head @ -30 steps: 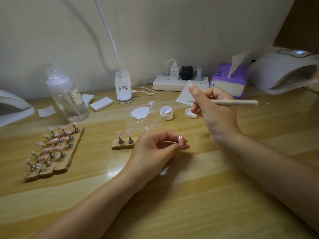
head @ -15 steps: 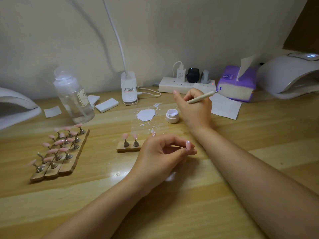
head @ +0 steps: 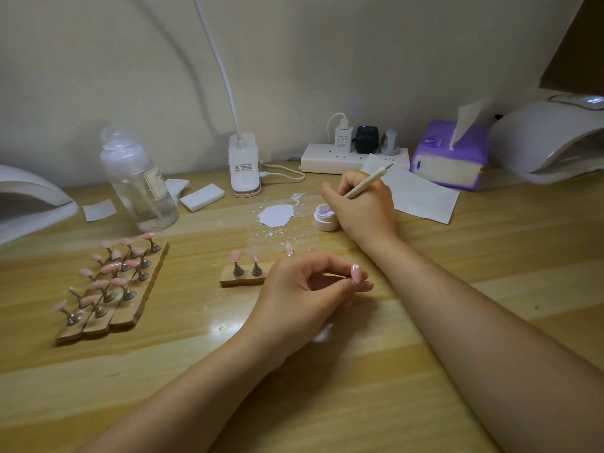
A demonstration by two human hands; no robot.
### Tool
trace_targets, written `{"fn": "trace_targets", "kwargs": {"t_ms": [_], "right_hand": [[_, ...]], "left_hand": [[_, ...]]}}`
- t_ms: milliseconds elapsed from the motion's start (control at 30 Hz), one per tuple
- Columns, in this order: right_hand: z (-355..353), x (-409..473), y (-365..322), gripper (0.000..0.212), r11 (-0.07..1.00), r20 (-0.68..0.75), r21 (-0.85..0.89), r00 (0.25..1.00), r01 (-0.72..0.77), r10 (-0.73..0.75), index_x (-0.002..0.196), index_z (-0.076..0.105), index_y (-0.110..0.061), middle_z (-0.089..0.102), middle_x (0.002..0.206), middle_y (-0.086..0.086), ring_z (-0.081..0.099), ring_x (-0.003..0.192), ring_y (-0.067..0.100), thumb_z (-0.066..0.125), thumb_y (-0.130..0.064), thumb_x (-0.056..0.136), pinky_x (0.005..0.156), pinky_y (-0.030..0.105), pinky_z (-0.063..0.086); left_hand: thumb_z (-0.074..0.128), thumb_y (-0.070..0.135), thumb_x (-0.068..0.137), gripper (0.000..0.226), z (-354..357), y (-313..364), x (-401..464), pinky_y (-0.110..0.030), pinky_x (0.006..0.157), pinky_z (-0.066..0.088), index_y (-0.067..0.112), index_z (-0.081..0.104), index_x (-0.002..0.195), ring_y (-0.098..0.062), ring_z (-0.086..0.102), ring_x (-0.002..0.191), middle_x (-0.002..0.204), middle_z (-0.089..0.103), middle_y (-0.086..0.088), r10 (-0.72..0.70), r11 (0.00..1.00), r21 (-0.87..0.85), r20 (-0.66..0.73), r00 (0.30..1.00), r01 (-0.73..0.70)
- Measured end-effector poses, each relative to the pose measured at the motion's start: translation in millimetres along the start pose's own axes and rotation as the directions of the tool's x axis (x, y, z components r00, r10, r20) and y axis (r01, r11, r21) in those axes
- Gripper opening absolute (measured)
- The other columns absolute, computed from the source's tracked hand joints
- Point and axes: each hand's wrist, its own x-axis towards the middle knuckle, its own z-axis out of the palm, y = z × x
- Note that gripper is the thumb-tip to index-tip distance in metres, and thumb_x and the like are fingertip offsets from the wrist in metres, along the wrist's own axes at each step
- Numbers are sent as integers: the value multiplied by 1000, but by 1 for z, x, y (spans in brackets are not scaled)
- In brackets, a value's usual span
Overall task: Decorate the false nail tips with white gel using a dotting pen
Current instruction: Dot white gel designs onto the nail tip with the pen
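Wooden table (head: 425, 371): right hand (head: 362, 207) fingers (head: 330, 191) pinch the dotting pen (head: 366, 183), dipping into the gel pot (head: 325, 217) below for white. Left hand (head: 304, 295) fingers (head: 362, 286) pinch one nail tip (head: 355, 273), ready.

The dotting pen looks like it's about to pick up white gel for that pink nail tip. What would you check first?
1. Gel jar open: ok, lid off, pale gel visible.
2. Dotting pen held firmly by the right hand: ok.
3. Pen's working end in the gel: cannot tell, the hand hides it.
4. Nail tip pinched steady in the left hand: ok.
5. Nail tip surface facing up: ok, a white dot already shows.
6. Spilled white gel clear of the hands: ok.
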Motion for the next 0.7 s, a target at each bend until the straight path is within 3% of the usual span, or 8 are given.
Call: {"fn": "trace_targets", "kwargs": {"t_ms": [167, 400, 633, 700], "right_hand": [[1, 0, 1, 46, 1000, 11, 18, 1000, 23, -23, 47, 35, -21, 40, 42, -8, 43, 46, -3, 65, -26, 81, 49, 13, 31], [0, 0, 0, 46, 1000, 22, -24, 1000, 19, -18, 47, 34, -20, 40, 43, -7, 39, 46, 6, 64, -25, 81, 48, 14, 31], [-3, 0, -5, 47, 993, -70, 114, 997, -33, 41, 48, 34, -23, 46, 40, -16, 45, 47, 0, 65, -27, 83, 48, 16, 30], [-4, -1, -6, 47, 988, -80, 149, 995, -39, 52, 48, 33, -23, 44, 41, -11, 53, 54, 4, 65, -26, 83, 55, 25, 36]], "left_hand": [[65, 11, 81, 5, 0, 0, 0, -14, 63, 51, 10, 67, 76, -6, 69, 78, 77, 73, -1, -4, 1000, -1, 1, 1000, 4], [65, 12, 81, 5, 1, 0, 0, -13, 62, 50, 11, 67, 76, -6, 69, 78, 77, 73, -2, -4, 1000, 2, -3, 1000, 4], [65, 12, 81, 5, 1, 0, 0, -13, 62, 50, 12, 68, 77, -5, 69, 78, 77, 73, 0, -9, 1000, 11, -5, 1000, 9], [65, 12, 81, 5, 0, 0, 0, -13, 64, 51, 10, 68, 77, -5, 69, 78, 77, 73, 0, -10, 1000, 13, -9, 1000, 10]]}}
